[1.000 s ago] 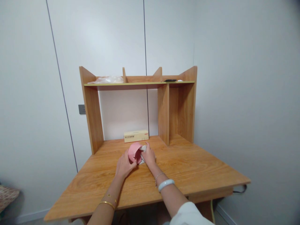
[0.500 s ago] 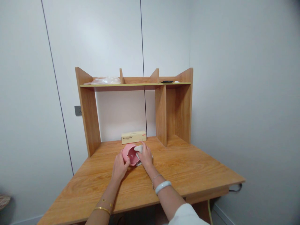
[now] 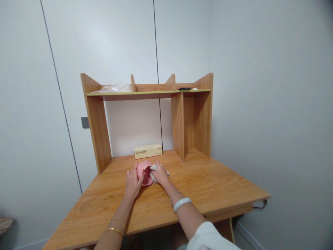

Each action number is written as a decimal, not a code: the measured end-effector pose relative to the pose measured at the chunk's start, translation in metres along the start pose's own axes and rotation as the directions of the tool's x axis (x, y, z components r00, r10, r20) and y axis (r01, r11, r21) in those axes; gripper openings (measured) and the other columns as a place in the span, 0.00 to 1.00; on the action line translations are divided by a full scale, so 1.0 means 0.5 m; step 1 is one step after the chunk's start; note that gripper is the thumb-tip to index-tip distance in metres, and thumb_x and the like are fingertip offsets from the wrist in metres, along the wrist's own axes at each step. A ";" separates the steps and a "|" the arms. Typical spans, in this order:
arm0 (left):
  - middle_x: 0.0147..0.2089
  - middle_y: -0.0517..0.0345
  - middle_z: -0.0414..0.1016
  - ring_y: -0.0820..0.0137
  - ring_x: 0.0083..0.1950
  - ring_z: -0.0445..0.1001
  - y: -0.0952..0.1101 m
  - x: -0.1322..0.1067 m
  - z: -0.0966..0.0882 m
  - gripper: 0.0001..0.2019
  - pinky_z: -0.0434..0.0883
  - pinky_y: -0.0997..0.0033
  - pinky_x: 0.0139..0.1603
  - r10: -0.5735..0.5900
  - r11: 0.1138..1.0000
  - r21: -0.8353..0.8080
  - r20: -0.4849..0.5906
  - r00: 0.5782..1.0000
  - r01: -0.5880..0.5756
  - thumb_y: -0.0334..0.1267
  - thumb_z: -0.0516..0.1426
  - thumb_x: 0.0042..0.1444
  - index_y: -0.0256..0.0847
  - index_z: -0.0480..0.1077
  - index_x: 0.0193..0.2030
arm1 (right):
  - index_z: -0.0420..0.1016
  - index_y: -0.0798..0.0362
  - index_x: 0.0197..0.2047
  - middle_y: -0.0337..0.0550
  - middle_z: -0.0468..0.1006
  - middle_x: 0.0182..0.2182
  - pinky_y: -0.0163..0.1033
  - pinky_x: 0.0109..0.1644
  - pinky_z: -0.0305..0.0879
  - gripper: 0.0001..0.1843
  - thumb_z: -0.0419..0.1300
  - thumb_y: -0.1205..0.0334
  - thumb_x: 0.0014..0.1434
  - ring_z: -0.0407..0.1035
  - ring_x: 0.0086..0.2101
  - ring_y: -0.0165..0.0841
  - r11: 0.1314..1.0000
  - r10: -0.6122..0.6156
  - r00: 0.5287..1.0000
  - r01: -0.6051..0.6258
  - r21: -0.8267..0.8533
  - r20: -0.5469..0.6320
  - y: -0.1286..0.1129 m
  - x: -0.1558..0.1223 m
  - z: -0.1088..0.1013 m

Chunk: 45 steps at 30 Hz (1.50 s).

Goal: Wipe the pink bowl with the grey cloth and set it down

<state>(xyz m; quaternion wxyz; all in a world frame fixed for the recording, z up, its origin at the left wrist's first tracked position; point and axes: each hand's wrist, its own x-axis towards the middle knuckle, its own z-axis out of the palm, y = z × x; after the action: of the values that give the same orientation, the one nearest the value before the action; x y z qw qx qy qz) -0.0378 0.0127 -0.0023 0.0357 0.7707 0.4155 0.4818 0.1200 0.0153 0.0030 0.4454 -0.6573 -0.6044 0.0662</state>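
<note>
A pink bowl [image 3: 142,168] is tilted on its side over the desk, its opening turned toward me and to the right. My left hand [image 3: 133,181] grips it from the left, thumb at the rim. In my right hand [image 3: 160,172] is a white cloth [image 3: 154,175], bunched up and pressed at the bowl's right rim and inside. Part of the cloth sticks out behind the right hand. The fingertips of the right hand are partly hidden by the cloth and the bowl.
Behind the bowl a cream-coloured long box [image 3: 148,151] stands on the wooden desk [image 3: 208,184]. A wooden shelf unit [image 3: 177,125] rises at the back, with a clear plastic bag [image 3: 114,88] and a flat black item [image 3: 184,89] on top. A wall socket [image 3: 85,122] is at left.
The bowl has turned slightly in my left hand. My right hand has shifted a little with the cloth along the bowl's right side. The view has moved slightly.
</note>
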 end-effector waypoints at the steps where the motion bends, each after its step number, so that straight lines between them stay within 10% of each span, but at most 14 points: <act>1: 0.52 0.47 0.67 0.62 0.49 0.64 -0.004 0.001 0.003 0.26 0.59 0.54 0.54 -0.010 1.000 -0.018 -0.015 1.000 0.010 0.44 0.44 0.58 0.38 0.49 0.63 | 0.56 0.53 0.59 0.49 0.74 0.43 0.37 0.45 0.59 0.33 0.56 0.65 0.49 0.67 0.44 0.37 1.000 0.004 1.000 -0.004 -0.004 -0.004 0.001 0.000 0.002; 13: 0.53 0.38 0.67 0.61 0.50 0.70 0.007 -0.001 0.012 0.35 0.66 0.60 0.49 -0.112 0.947 -0.273 0.206 0.972 0.167 0.50 0.50 0.54 0.33 0.43 0.63 | 0.56 0.55 0.58 0.49 0.73 0.46 0.37 0.49 0.60 0.28 0.52 0.63 0.54 0.67 0.47 0.34 0.979 0.070 0.994 -0.051 0.198 -0.088 0.022 0.007 0.011; 24: 0.50 0.41 0.70 0.60 0.48 0.71 0.005 0.002 0.007 0.30 0.66 0.61 0.48 -0.133 0.981 -0.124 0.129 0.983 0.149 0.48 0.49 0.54 0.33 0.51 0.60 | 0.54 0.50 0.59 0.42 0.76 0.34 0.35 0.38 0.61 0.33 0.57 0.59 0.50 0.70 0.35 0.35 0.989 0.119 0.982 -0.104 0.110 -0.149 0.005 0.009 -0.007; 32: 0.55 0.42 0.66 0.58 0.54 0.66 0.014 -0.003 -0.004 0.28 0.60 0.57 0.52 -0.028 0.993 0.121 0.091 0.995 0.017 0.46 0.48 0.55 0.36 0.51 0.61 | 0.53 0.49 0.59 0.46 0.74 0.41 0.38 0.48 0.56 0.36 0.57 0.66 0.47 0.66 0.43 0.37 0.994 -0.095 0.980 0.084 -0.070 -0.172 -0.013 -0.001 -0.027; 45: 0.50 0.42 0.70 0.61 0.50 0.69 0.000 0.002 0.004 0.33 0.60 0.57 0.51 -0.063 0.991 0.127 0.131 0.989 0.047 0.49 0.46 0.56 0.33 0.43 0.64 | 0.55 0.49 0.60 0.43 0.76 0.38 0.36 0.40 0.59 0.33 0.54 0.64 0.50 0.69 0.39 0.36 0.992 0.116 0.991 -0.118 -0.033 -0.071 -0.001 0.006 -0.021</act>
<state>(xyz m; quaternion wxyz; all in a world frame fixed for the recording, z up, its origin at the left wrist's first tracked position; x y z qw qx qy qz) -0.0360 0.0140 -0.0028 0.0292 0.7904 0.4623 0.4009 0.1268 0.0125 0.0107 0.4490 -0.7016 -0.5502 0.0581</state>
